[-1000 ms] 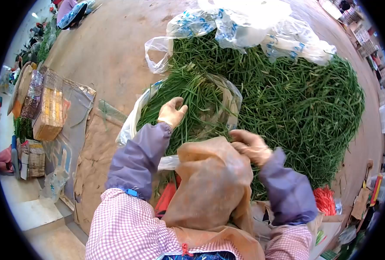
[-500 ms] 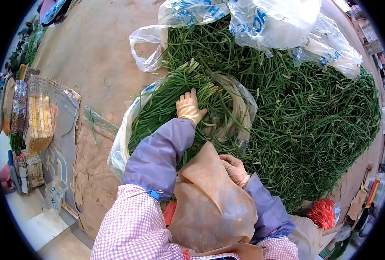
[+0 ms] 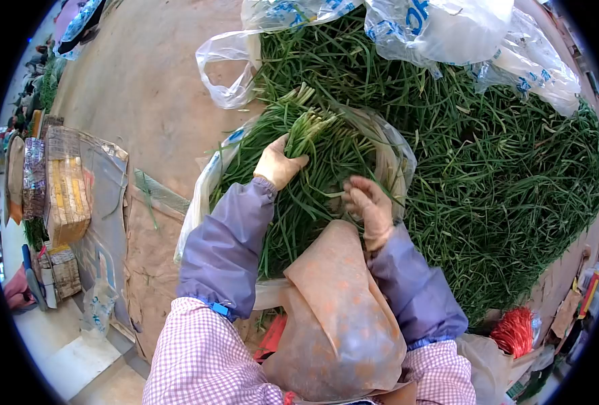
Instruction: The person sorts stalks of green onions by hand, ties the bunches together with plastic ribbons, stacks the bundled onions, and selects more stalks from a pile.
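Gloved, my left hand (image 3: 279, 163) is wrapped round a bunch of long green stalks (image 3: 306, 131) near their pale cut ends. These stalks lie in an open white plastic bag (image 3: 202, 196). My right hand (image 3: 370, 208) is at the right part of the bag's opening, fingers bent together, at a thin pale stalk; its fingertips are slightly blurred. A large heap of loose green stalks (image 3: 502, 196) spreads to the right of the bag. Below my hands a brown translucent apron (image 3: 340, 310) bulges up over my lap.
White plastic bags with blue print (image 3: 468, 34) lie over the heap's far edge. Red string (image 3: 513, 332) is at the lower right. Taped boxes (image 3: 68, 202) stand on the left beside flattened cardboard (image 3: 154, 270). Part of another person (image 3: 77, 23) shows at the upper left.
My left hand has gone from lying flat on the stalks to closing round the bunch, whose pale ends are now lifted. My right hand has moved from the apron up to the bag's opening.
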A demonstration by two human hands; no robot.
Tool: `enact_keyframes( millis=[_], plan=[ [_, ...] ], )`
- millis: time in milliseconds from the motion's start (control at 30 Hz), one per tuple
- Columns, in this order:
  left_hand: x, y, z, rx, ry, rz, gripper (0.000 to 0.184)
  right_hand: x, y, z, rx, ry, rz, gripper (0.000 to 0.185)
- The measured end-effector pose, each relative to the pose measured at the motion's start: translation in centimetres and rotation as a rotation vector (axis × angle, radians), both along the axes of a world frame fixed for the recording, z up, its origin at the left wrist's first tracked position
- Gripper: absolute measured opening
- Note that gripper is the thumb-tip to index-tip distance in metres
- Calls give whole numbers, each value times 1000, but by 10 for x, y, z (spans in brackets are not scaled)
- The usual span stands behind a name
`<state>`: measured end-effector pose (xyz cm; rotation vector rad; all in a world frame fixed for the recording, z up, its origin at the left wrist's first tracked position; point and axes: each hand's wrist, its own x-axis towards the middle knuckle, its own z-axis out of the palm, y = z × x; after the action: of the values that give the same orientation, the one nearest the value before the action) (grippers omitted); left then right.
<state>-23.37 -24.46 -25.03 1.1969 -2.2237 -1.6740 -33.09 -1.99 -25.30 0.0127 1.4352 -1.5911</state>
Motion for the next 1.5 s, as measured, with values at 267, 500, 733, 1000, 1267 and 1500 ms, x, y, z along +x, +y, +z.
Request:
enact_keyframes(
  millis=[267,500,733,1000,1267,1500],
  plan=[
    [14,57,1,-706,62,-2,37,27,-77,6,-419,-71,-105,118],
    [31,128,-4,-701,-68,-230,61,47,-41,1,-152,126,-423,28],
    [48,136,22,-629,-13,-369,104,-19,42,64,-485,-54,-667,10],
    [27,127,144,-605,-1,-743,90,-84,138,179,-796,145,-685,12],
    [-15,120,329,-214,583,-804,88,-62,221,291,-1160,259,-442,20],
    [-42,264,375,424,365,-1229,95,-8,260,337,-1377,120,-326,29]
  ],
)
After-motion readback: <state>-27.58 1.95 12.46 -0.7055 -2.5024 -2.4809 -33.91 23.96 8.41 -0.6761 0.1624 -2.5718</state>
